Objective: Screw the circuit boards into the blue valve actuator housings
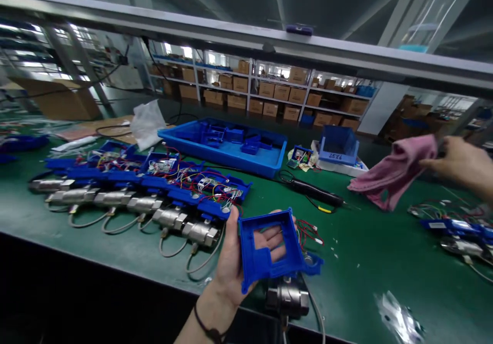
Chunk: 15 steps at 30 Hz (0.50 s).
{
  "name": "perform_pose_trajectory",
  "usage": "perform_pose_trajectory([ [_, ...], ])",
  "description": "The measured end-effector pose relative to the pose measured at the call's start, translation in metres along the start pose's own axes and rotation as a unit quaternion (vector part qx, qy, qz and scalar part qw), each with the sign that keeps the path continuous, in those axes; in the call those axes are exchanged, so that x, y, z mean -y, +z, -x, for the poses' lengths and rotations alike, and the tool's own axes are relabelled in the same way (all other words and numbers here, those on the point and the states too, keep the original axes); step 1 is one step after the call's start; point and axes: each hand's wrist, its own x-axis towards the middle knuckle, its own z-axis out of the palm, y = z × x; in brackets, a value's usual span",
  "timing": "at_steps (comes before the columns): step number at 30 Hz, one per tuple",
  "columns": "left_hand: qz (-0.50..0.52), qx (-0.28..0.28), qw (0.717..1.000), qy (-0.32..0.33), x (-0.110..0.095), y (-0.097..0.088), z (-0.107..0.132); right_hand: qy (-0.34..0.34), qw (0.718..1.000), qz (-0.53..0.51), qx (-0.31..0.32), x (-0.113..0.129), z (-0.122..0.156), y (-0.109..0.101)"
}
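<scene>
My left hand (228, 267) grips a blue plastic housing frame (256, 264) from below, its thumb along the left edge and its fingers showing through the square opening. Partly hidden beneath the frame is a metal valve body (288, 299) with a grey cable, near the bench's front edge. At the right, my right hand (458, 156) pinches a pink cloth (398, 167) that hangs over the green bench. A black electric screwdriver (318, 191) lies between the two hands. Red wires with white connectors (310, 231) stick out behind the frame.
A row of metal valves (148, 205) with blue wired housings fills the left bench. Behind stand a blue tray (215, 154) of blue parts and a blue bin (339, 146). More wired valves (462, 236) and a clear plastic bag (400, 318) lie right. A rail (231, 25) crosses above.
</scene>
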Motion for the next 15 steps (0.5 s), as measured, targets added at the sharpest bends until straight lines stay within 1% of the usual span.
perform_pose_trajectory([
  [1, -0.01, -0.002, 1.0, 0.003, -0.003, 0.0, -0.002, -0.001, 0.999, 0.01, 0.031, 0.007, 0.016, 0.014],
  [2, -0.02, -0.002, 1.0, 0.001, -0.005, 0.0, -0.004, -0.022, 0.997, 0.011, 0.079, 0.018, 0.036, 0.025],
  [3, -0.031, 0.001, 1.0, -0.002, -0.008, -0.001, -0.006, -0.054, 0.991, -0.031, 0.121, 0.034, 0.058, 0.033],
  [4, -0.042, 0.005, 0.999, -0.008, -0.01, -0.001, -0.008, -0.082, 0.979, -0.105, 0.152, 0.053, 0.082, 0.039],
  [5, -0.051, 0.009, 0.999, -0.013, -0.011, -0.001, -0.01, -0.104, 0.959, -0.19, 0.181, 0.073, 0.106, 0.042],
  [6, -0.061, 0.012, 0.998, -0.018, -0.012, -0.001, -0.013, -0.123, 0.932, -0.256, 0.223, 0.094, 0.128, 0.044],
  [7, -0.07, 0.012, 0.997, -0.022, -0.012, -0.001, -0.016, -0.126, 0.906, -0.297, 0.273, 0.114, 0.148, 0.044],
  [9, -0.095, -0.002, 0.995, -0.027, -0.009, 0.0, -0.021, -0.097, 0.864, -0.362, 0.335, 0.145, 0.179, 0.043],
  [11, -0.131, -0.04, 0.99, -0.02, -0.005, 0.002, -0.025, -0.066, 0.829, -0.415, 0.368, 0.163, 0.195, 0.045],
  [12, -0.154, -0.067, 0.986, -0.011, -0.002, 0.003, -0.026, -0.053, 0.819, -0.431, 0.376, 0.168, 0.198, 0.046],
  [13, -0.18, -0.097, 0.979, 0.001, 0.0, 0.003, -0.026, -0.045, 0.815, -0.438, 0.376, 0.17, 0.199, 0.049],
  [14, -0.206, -0.124, 0.971, 0.012, 0.003, 0.003, -0.025, -0.043, 0.819, -0.434, 0.373, 0.17, 0.198, 0.052],
  [15, -0.233, -0.144, 0.962, 0.021, 0.004, 0.003, -0.024, -0.048, 0.828, -0.42, 0.368, 0.17, 0.196, 0.055],
])
